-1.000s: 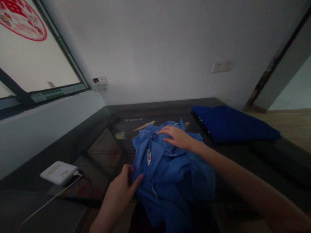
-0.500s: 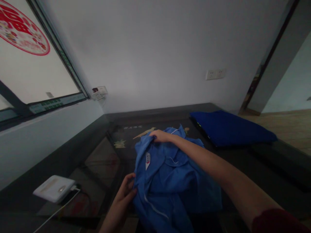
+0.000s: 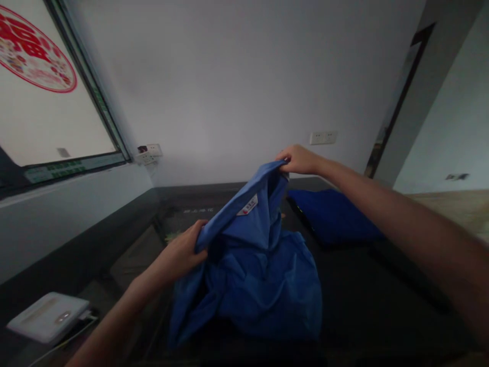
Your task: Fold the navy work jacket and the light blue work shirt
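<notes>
A blue garment, with a collar-like edge and a white label inside it, hangs between both hands, its lower part bunched over the dark table. My left hand is closed on the near left end of that edge, thumb below and fingers on top. Higher up and farther right, my right hand pinches the other end, lifted in front of the wall. Between them the edge runs taut on a slant. Whether the lower folds rest on the table is hard to tell.
A folded dark blue cloth or bag lies at the right on the dark table. At the left sits a white box-shaped device with a white cable. Wall sockets and a window are behind.
My right hand has gone up and right, raising the garment's edge off the table. My left hand has moved up and now grips the edge. The label has turned toward view.
</notes>
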A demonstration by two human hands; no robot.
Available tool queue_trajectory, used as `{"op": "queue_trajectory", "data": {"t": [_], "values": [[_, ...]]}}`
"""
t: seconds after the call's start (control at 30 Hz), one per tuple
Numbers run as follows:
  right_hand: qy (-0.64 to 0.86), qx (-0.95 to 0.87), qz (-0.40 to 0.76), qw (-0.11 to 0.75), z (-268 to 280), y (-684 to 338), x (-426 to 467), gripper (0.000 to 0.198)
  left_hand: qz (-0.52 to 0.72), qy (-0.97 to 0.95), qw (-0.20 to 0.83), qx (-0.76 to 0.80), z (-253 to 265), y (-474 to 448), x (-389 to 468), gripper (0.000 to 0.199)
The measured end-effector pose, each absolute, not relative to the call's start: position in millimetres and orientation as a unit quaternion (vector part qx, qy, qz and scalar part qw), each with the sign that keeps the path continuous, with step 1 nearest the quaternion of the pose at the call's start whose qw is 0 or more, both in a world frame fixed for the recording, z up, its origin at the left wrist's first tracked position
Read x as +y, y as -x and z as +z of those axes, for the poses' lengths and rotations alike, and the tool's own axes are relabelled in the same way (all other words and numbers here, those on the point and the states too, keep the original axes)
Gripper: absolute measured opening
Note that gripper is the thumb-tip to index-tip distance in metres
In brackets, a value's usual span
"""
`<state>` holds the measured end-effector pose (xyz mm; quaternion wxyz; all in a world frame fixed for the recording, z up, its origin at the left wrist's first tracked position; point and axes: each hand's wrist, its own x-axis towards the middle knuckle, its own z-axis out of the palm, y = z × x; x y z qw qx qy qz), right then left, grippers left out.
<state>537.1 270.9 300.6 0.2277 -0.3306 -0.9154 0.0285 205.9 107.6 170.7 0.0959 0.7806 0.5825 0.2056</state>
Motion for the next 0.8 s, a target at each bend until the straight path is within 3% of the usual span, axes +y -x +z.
{"op": "queue_trajectory", "data": {"t": [0.23,0.37,0.53,0.6,0.8], "values": [[0.382,-0.876,0.031,0.293,346.4,-569.3,244.8,0.004,0.196,-0.801,-0.057,0.563,199.3,-195.7,176.6,0.041],[0.435,-0.859,-0.007,0.269,349.6,-576.8,247.5,0.022,0.289,-0.770,-0.008,0.569,204.2,-188.5,211.9,0.045],[0.457,-0.863,-0.041,0.213,346.4,-594.3,255.5,0.020,0.415,-0.742,0.143,0.507,209.5,-192.0,215.1,0.044],[0.451,-0.873,-0.026,0.185,340.4,-600.4,256.6,0.024,0.412,-0.759,0.150,0.481,214.7,-193.3,203.5,0.048],[0.412,-0.910,0.026,0.044,309.4,-592.6,242.3,0.040,0.327,-0.817,-0.066,0.470,234.1,-161.9,185.2,0.033]]}}
